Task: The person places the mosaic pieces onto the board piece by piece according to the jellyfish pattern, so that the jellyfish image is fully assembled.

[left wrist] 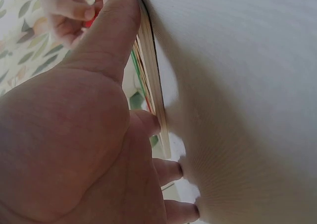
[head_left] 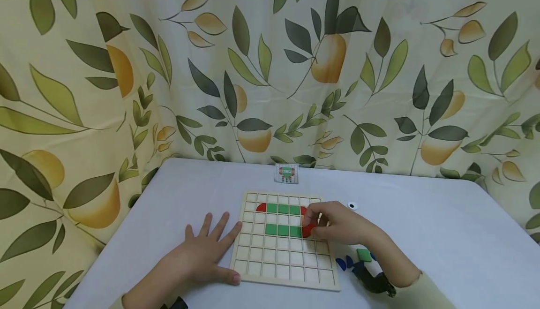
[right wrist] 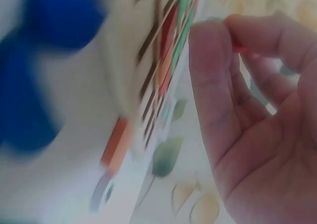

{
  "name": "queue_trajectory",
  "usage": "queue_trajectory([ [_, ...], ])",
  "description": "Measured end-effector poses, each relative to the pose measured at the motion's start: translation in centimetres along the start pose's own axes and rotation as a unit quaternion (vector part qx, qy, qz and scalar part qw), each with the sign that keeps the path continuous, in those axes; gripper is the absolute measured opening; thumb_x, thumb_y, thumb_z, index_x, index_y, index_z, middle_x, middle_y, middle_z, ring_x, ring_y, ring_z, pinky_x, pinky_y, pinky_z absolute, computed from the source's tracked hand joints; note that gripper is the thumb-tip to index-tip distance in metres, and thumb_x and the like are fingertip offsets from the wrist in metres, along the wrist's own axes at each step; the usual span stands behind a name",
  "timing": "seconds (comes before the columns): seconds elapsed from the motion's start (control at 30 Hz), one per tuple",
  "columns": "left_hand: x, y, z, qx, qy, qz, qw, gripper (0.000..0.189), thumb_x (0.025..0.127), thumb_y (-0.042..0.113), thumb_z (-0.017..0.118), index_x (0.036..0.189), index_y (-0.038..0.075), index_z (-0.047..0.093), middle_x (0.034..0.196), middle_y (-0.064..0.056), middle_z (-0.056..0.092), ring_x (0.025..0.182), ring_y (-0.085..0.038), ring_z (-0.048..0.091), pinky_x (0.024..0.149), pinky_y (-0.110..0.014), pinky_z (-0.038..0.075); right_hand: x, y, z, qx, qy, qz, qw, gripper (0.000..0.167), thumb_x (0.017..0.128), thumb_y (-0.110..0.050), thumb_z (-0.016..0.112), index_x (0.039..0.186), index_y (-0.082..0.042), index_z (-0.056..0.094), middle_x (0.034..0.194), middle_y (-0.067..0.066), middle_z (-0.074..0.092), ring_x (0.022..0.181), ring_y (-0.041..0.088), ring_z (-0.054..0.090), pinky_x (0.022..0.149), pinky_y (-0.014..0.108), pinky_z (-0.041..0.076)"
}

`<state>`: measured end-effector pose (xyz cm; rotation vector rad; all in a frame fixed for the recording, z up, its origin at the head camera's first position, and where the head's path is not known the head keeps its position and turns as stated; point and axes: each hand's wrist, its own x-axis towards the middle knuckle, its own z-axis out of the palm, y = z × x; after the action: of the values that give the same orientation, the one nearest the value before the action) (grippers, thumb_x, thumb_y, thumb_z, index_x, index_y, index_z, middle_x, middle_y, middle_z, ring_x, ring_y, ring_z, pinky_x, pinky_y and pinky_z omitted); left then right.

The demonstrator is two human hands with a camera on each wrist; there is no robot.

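A pale wooden grid board (head_left: pixel 295 284) lies on the white table. My left hand (head_left: pixel 204 252) is spread flat at its left side, with thumb and index fingertip at the edge. My right hand (head_left: pixel 339 222) reaches over the board's right part and pinches a small red piece (right wrist: pixel 240 48) between thumb and finger, mostly hidden by them. An upper row of green squares (head_left: pixel 283 208) has a red rounded piece (head_left: pixel 261 207) at its left end and red at its right. Below is another green row (head_left: pixel 283 230), with red at its right end under my right fingertips.
A small picture card (head_left: pixel 286 173) sits behind the board. An eye-patterned piece (head_left: pixel 352 206) lies beyond my right hand. Blue pieces (head_left: pixel 341 264) and a green square (head_left: pixel 364 255) lie right of the board, near a dark device (head_left: pixel 371 281) at my right wrist. A leaf-patterned curtain (head_left: pixel 278 88) hangs behind.
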<state>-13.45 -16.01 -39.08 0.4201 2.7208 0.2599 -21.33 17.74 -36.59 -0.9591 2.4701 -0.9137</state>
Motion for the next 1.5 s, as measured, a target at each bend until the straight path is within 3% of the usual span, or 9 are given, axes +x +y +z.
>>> queue_trajectory([
  [0.3,0.0,-0.1,0.0,0.0,-0.004,0.007,1.0,0.117,0.064,0.085,0.064,0.16,0.03,0.022,0.168,-0.012,0.01,0.149,-0.052,0.003,0.101,-0.085,0.009,3.8,-2.1,1.2,0.01,-0.029,-0.014,0.9994,0.013,0.089,-0.007,0.068,0.095,-0.02,0.066,0.086,-0.005,0.064,0.071,0.013,0.062,0.065,0.029,0.054],
  [0.5,0.0,-0.2,0.1,0.0,0.002,0.009,1.0,0.117,0.065,0.085,0.064,0.16,0.03,0.023,0.168,-0.012,0.01,0.149,-0.053,0.004,0.1,-0.085,0.01,6.5,-3.4,2.1,-0.02,-0.033,-0.029,0.9988,0.013,0.087,-0.008,0.072,0.094,-0.018,0.067,0.082,-0.008,0.064,0.075,0.012,0.058,0.069,0.028,0.051],
  [0.77,0.2,-0.5,0.4,0.009,0.007,0.022,0.9997,0.117,0.065,0.087,0.06,0.16,0.032,0.021,0.168,-0.011,0.009,0.149,-0.053,0.004,0.1,-0.085,0.01,8.8,-4.6,3.4,0.023,-0.062,0.008,0.9978,0.013,0.085,-0.002,0.076,0.09,-0.011,0.068,0.076,-0.003,0.064,0.063,0.01,0.059,0.06,0.026,0.054],
  [0.83,0.3,-0.6,0.5,0.01,0.008,0.022,0.9997,0.117,0.064,0.088,0.06,0.16,0.032,0.021,0.168,-0.011,0.009,0.149,-0.053,0.004,0.1,-0.085,0.011,9.2,-4.7,3.7,0.016,-0.062,0.01,0.9979,0.012,0.085,-0.003,0.077,0.089,-0.011,0.069,0.074,-0.004,0.064,0.061,0.01,0.058,0.058,0.026,0.053],
  [1.1,0.3,-0.6,0.3,0.006,0.005,0.017,0.9998,0.117,0.064,0.087,0.06,0.16,0.032,0.021,0.168,-0.011,0.008,0.149,-0.052,0.003,0.1,-0.085,0.01,10.0,-5.1,4.3,-0.117,-0.043,-0.003,0.9922,0.013,0.084,-0.019,0.081,0.086,-0.019,0.068,0.073,-0.012,0.062,0.068,0.005,0.056,0.066,0.026,0.047],
  [1.3,0.3,-0.4,0.1,0.004,0.002,0.015,0.9999,0.117,0.064,0.086,0.062,0.16,0.032,0.021,0.168,-0.01,0.008,0.15,-0.052,0.002,0.101,-0.084,0.009,9.9,-5.3,4.4,-0.139,-0.039,0.016,0.9894,0.014,0.085,-0.021,0.079,0.081,-0.022,0.066,0.072,-0.011,0.06,0.068,0.006,0.054,0.065,0.027,0.047],
  [1.5,0.2,-0.5,0.1,0.005,0.002,0.009,0.9999,0.118,0.064,0.085,0.064,0.16,0.032,0.022,0.168,-0.01,0.009,0.15,-0.052,0.003,0.1,-0.085,0.009,9.4,-5.0,4.1,-0.145,-0.027,0.009,0.989,0.011,0.086,-0.02,0.076,0.081,-0.021,0.067,0.071,-0.011,0.059,0.066,0.007,0.053,0.062,0.027,0.046],
])
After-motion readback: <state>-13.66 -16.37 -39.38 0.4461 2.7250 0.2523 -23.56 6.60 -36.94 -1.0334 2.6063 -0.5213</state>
